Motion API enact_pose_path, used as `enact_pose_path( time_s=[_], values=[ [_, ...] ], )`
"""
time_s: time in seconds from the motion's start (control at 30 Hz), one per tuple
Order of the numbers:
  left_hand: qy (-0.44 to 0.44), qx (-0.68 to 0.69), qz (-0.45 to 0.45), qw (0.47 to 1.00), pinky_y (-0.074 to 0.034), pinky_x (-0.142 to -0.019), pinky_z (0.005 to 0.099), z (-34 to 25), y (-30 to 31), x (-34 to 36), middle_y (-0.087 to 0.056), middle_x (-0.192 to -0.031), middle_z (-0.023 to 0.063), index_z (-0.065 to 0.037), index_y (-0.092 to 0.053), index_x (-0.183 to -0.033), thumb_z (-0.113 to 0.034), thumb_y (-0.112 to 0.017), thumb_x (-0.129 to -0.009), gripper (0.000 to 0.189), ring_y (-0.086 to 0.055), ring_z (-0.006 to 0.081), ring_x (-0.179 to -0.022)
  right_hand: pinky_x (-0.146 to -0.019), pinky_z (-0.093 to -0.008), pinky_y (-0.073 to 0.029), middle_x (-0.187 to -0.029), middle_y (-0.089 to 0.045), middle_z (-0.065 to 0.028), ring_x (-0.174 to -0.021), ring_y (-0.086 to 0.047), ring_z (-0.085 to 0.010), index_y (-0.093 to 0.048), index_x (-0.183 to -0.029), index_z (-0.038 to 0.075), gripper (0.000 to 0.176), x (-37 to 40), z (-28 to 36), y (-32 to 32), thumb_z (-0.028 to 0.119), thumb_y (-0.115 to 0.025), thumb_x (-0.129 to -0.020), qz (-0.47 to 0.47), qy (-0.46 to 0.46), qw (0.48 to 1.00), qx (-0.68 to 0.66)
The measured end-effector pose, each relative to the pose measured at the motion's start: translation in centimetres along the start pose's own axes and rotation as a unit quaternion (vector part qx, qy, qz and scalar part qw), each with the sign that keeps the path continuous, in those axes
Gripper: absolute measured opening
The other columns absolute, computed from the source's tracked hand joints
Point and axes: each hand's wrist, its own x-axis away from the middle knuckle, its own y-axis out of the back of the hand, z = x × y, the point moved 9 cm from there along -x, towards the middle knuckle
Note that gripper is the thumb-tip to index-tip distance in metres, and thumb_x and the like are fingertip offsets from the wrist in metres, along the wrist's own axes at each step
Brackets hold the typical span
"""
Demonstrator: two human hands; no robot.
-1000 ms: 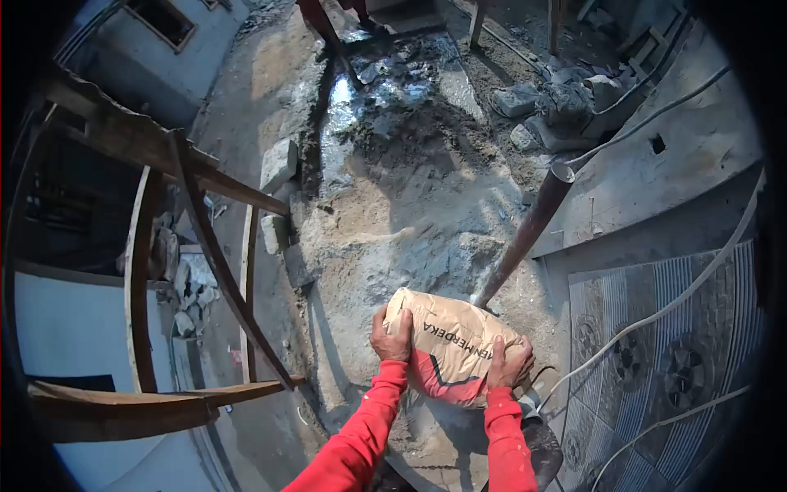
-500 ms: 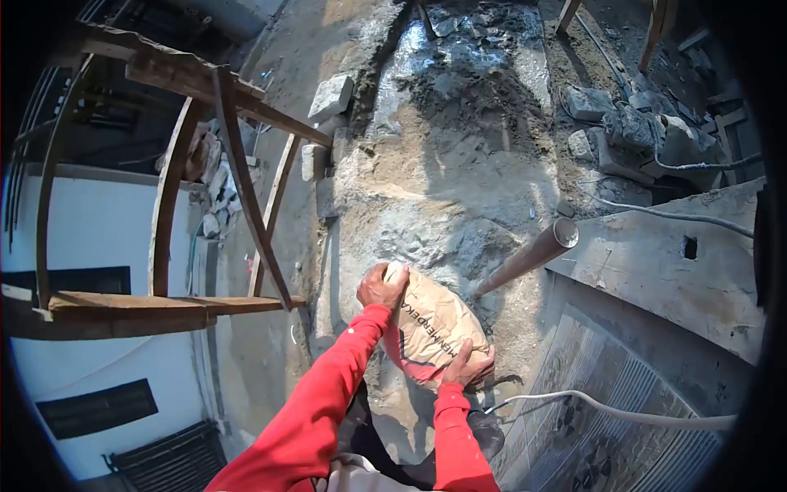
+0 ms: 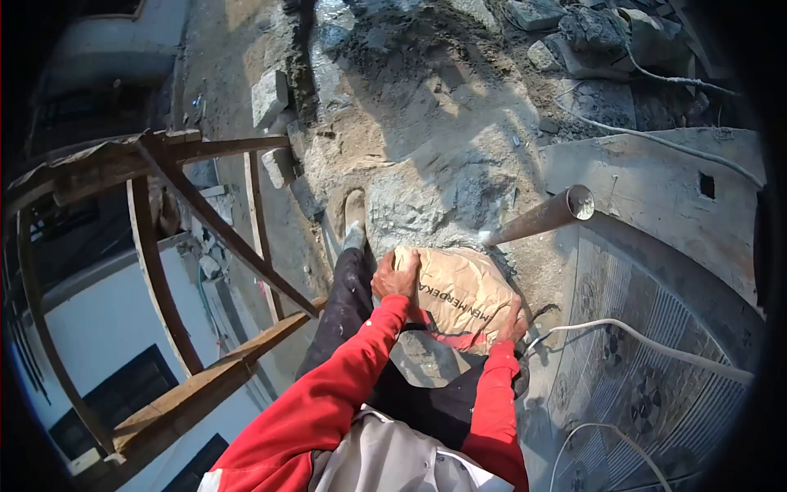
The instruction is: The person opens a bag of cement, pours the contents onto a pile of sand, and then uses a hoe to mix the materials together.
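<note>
A brown paper bag (image 3: pixel 463 291) with dark printed letters and a red lower band hangs in front of my body, above the ground. My left hand (image 3: pixel 396 274) grips its upper left corner, fingers wrapped over the edge. Round the right end of the bag is my right hand (image 3: pixel 512 321), with its fingers against the paper. Just beyond the bag lies a rough grey heap (image 3: pixel 434 205) of sand or cement mix. What the bag holds is hidden.
A metal pipe (image 3: pixel 541 216) slants up right of the bag. Timber framing (image 3: pixel 217 213) stands at the left. Concrete blocks (image 3: pixel 269 98) line the trench side. A concrete wall (image 3: pixel 656 176) and a pale hose (image 3: pixel 639 334) are at the right. My left foot (image 3: pixel 354 215) is beside the heap.
My left leg and foot have come into view, forward of the bag's left side. The bag and both hands have shifted right in the view, which has turned and tilted down.
</note>
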Motion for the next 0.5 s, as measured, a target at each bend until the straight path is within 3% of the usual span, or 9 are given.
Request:
enact_pose_path(
  time_s=[0.03, 0.1, 0.17, 0.23, 0.3, 0.37, 0.4, 0.43, 0.5],
  values=[
    [0.004, 0.002, 0.011, 1.0, -0.048, -0.076, 0.0427, 0.2, -0.2, -0.4, -0.066, -0.093, 0.0153, -0.012, -0.066, -0.101, -0.057, -0.066, -0.064, 0.058, -0.063, 0.0347, -0.084, -0.085, -0.0375, -0.042, -0.104, -0.06, -0.0246, -0.096, -0.056, -0.0335, -0.059, -0.104, -0.008, 0.063, 0.2, 0.2, 0.0, 0.05, -0.053, -0.083, -0.004, -0.012, 1.0, 0.005],
    [0.041, -0.016, 0.071, 0.997, -0.048, -0.077, 0.043, 0.6, -0.7, -2.0, -0.066, -0.094, 0.0154, -0.014, -0.065, -0.105, -0.059, -0.065, -0.064, 0.061, -0.062, 0.0361, -0.085, -0.086, -0.0381, -0.041, -0.106, -0.059, -0.0251, -0.098, -0.056, -0.035, -0.06, -0.104, -0.008, 0.063, 2.9, 5.0, 0.1, 0.052, -0.053, -0.082, -0.067, 0.069, 0.994, -0.045],
    [0.048, -0.011, 0.104, 0.993, -0.047, -0.078, 0.0432, 1.6, -1.8, -4.0, -0.065, -0.096, 0.0165, -0.015, -0.064, -0.106, -0.06, -0.064, -0.065, 0.061, -0.062, 0.0365, -0.088, -0.085, -0.039, -0.041, -0.103, -0.061, -0.0247, -0.098, -0.056, -0.0354, -0.061, -0.103, -0.006, 0.063, 2.4, 2.9, -1.4, 0.053, -0.053, -0.081, -0.079, 0.04, 0.996, -0.026],
    [0.058, -0.014, 0.135, 0.989, -0.047, -0.08, 0.0431, 2.8, -2.1, -5.2, -0.065, -0.096, 0.017, -0.015, -0.063, -0.107, -0.06, -0.063, -0.066, 0.061, -0.061, 0.0366, -0.09, -0.085, -0.0387, -0.041, -0.103, -0.059, -0.0278, -0.094, -0.056, -0.0349, -0.059, -0.098, -0.012, 0.067, 5.5, 5.1, -1.6, 0.052, -0.053, -0.082, -0.09, -0.109, 0.984, 0.11],
    [0.033, -0.005, 0.122, 0.992, -0.047, -0.079, 0.0433, 3.6, -2.3, -6.0, -0.065, -0.096, 0.0169, -0.015, -0.063, -0.107, -0.06, -0.063, -0.066, 0.061, -0.061, 0.037, -0.089, -0.084, -0.039, -0.04, -0.101, -0.058, -0.0291, -0.094, -0.055, -0.0361, -0.058, -0.096, -0.013, 0.069, 6.0, 4.4, -3.3, 0.054, -0.053, -0.081, -0.081, -0.071, 0.994, 0.034],
    [-0.02, 0.052, 0.126, 0.99, -0.047, -0.077, 0.0426, 4.8, -2.5, -6.1, -0.064, -0.094, 0.0186, -0.012, -0.063, -0.103, -0.05, -0.063, -0.073, 0.049, -0.061, 0.0374, -0.087, -0.079, -0.0368, -0.044, -0.095, -0.065, -0.0183, -0.088, -0.06, -0.0304, -0.064, -0.101, -0.002, 0.052, 6.4, 3.7, -3.1, 0.046, -0.052, -0.084, -0.08, -0.031, 0.996, 0.008],
    [-0.028, 0.074, 0.142, 0.987, -0.047, -0.077, 0.0419, 5.0, -2.0, -5.7, -0.064, -0.094, 0.0195, -0.011, -0.062, -0.104, -0.046, -0.063, -0.075, 0.046, -0.061, 0.0376, -0.087, -0.079, -0.035, -0.043, -0.094, -0.065, -0.017, -0.085, -0.06, -0.0284, -0.063, -0.101, -0.002, 0.047, 7.1, 3.5, -2.7, 0.041, -0.051, -0.087, -0.101, -0.059, 0.992, 0.052],
    [-0.039, 0.1, 0.153, 0.982, -0.047, -0.076, 0.0413, 4.8, -1.6, -5.6, -0.064, -0.093, 0.0203, -0.009, -0.061, -0.105, -0.042, -0.062, -0.077, 0.043, -0.061, 0.0378, -0.087, -0.08, -0.035, -0.042, -0.094, -0.065, -0.0151, -0.087, -0.059, -0.0284, -0.063, -0.102, -0.002, 0.048, 7.4, 4.0, -2.9, 0.042, -0.051, -0.087, -0.096, 0.021, 0.995, -0.033],
    [-0.075, 0.12, 0.149, 0.979, -0.047, -0.077, 0.0407, 6.7, -2.2, -5.0, -0.063, -0.094, 0.0216, -0.007, -0.057, -0.109, -0.039, -0.062, -0.078, 0.045, -0.061, 0.0382, -0.087, -0.081, -0.0346, -0.041, -0.09, -0.063, -0.0153, -0.085, -0.057, -0.0295, -0.063, -0.099, -0.004, 0.051, 7.0, 1.0, -3.4, 0.044, -0.054, -0.085, -0.04, 0.039, 0.991, -0.121]
  ],
)
